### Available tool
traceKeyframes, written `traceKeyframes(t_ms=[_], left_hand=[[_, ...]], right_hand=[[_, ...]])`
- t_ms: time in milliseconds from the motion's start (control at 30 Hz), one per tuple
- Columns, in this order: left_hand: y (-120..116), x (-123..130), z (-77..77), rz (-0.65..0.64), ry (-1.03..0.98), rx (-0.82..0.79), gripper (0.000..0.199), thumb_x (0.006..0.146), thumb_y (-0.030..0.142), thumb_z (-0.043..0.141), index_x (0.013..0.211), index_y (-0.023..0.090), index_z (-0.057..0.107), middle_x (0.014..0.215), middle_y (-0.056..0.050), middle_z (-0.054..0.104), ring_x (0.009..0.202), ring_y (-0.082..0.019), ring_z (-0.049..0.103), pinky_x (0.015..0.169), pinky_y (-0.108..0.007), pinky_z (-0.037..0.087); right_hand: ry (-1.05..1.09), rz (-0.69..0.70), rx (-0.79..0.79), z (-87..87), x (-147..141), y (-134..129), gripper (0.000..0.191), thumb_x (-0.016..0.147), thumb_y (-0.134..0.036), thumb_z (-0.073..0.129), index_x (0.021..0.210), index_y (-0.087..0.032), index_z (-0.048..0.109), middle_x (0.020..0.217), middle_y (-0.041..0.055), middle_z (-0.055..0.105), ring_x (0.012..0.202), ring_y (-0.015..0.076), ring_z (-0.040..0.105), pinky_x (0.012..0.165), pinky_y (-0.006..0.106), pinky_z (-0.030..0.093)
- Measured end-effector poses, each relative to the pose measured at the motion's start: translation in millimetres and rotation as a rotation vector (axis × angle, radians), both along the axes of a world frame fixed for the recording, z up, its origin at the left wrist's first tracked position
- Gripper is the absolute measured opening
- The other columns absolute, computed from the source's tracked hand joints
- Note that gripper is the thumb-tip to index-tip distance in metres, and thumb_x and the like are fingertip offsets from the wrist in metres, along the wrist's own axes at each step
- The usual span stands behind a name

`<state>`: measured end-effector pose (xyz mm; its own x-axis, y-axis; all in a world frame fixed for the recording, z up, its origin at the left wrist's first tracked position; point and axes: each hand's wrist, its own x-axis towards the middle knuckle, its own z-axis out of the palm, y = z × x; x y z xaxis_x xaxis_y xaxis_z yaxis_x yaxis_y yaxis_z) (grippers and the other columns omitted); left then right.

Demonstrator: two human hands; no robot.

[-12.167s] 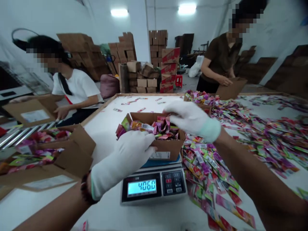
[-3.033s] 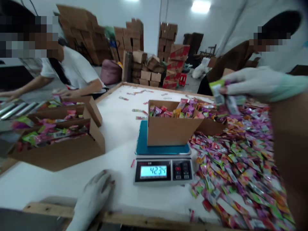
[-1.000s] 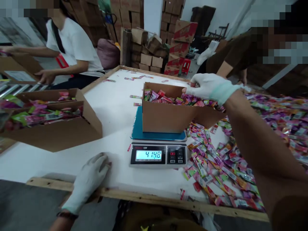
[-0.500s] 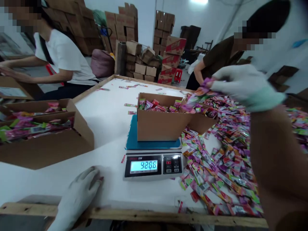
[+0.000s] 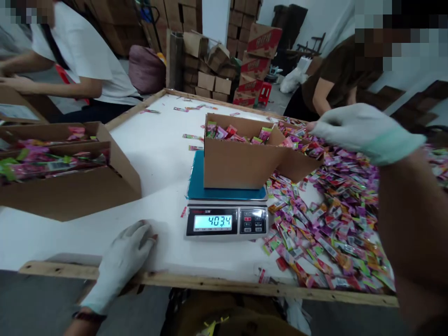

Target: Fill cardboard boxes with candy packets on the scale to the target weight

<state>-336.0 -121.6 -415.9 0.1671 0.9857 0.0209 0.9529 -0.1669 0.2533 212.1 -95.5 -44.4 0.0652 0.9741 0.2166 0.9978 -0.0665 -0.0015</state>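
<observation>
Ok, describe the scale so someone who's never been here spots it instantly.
Find the wooden-rimmed white table, then the open brown box near its middle. The scale sits beneath that box; its blue plate and lit display set it apart.

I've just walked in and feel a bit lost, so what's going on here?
A person's gloved left hand rests on the table; the gloved right hand is raised over the packets, and whether it holds any I can't tell. A box with packets in it sits on a scale reading 403.4. More filled boxes stand at the left. A co-worker in white is at the left, one in dark clothes at the right.
</observation>
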Motion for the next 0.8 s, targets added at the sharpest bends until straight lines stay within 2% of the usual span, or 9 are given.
traceKeyframes(t_ms=[100,233,333,500,700,800], left_hand=[[-1.7,1.4,2.2,-0.009,-0.017,-0.005,0.065,0.103,0.054,0.035,0.130,0.012,0.077,0.157,-0.023,0.067,0.142,-0.042,0.067,0.126,-0.058,0.054],[-3.5,1.4,3.4,0.006,-0.015,-0.018,0.064,0.104,0.054,0.035,0.129,0.013,0.077,0.157,-0.022,0.067,0.142,-0.042,0.066,0.124,-0.058,0.055],[-3.5,-0.9,-0.3,0.006,-0.019,-0.009,0.063,0.104,0.054,0.036,0.130,0.014,0.077,0.158,-0.021,0.067,0.141,-0.042,0.066,0.123,-0.058,0.056],[-1.8,-4.2,-7.5,-0.005,-0.010,0.024,0.062,0.105,0.054,0.037,0.131,0.015,0.077,0.156,-0.020,0.068,0.143,-0.040,0.065,0.125,-0.056,0.054],[-0.8,-1.4,-1.7,-0.003,0.001,-0.003,0.065,0.104,0.055,0.034,0.129,0.014,0.078,0.156,-0.021,0.068,0.141,-0.040,0.067,0.124,-0.055,0.055],[-0.7,-1.1,-0.6,0.009,-0.003,0.002,0.064,0.102,0.055,0.036,0.128,0.015,0.079,0.155,-0.021,0.070,0.141,-0.041,0.068,0.123,-0.056,0.056]], right_hand=[[-0.079,0.000,-0.134,-6.3,-30.4,30.1,0.082,0.099,-0.096,0.044,0.076,-0.021,0.068,0.074,0.0105,0.065,0.077,0.0246,0.062,0.073,0.042,0.044],[-0.137,0.000,-0.227,-10.6,-36.0,48.9,0.075,0.098,-0.092,0.053,0.079,-0.022,0.072,0.082,0.0128,0.071,0.084,0.0270,0.065,0.078,0.042,0.046],[-0.146,0.001,-0.241,-11.4,-34.5,50.1,0.071,0.097,-0.090,0.056,0.076,-0.023,0.069,0.080,0.0121,0.070,0.085,0.0277,0.066,0.078,0.042,0.047],[-0.038,0.034,-0.228,-14.9,-29.4,48.9,0.062,0.092,-0.084,0.066,0.074,-0.025,0.069,0.074,0.0109,0.067,0.091,0.0323,0.070,0.082,0.045,0.053],[-0.021,0.046,-0.233,-22.6,-28.3,54.9,0.049,0.088,-0.070,0.074,0.070,-0.025,0.067,0.073,0.0103,0.066,0.094,0.0336,0.071,0.082,0.045,0.055],[-0.063,0.077,-0.197,-25.4,-30.2,56.1,0.043,0.088,-0.059,0.072,0.066,-0.024,0.062,0.071,0.0084,0.062,0.085,0.0296,0.068,0.077,0.043,0.051]])
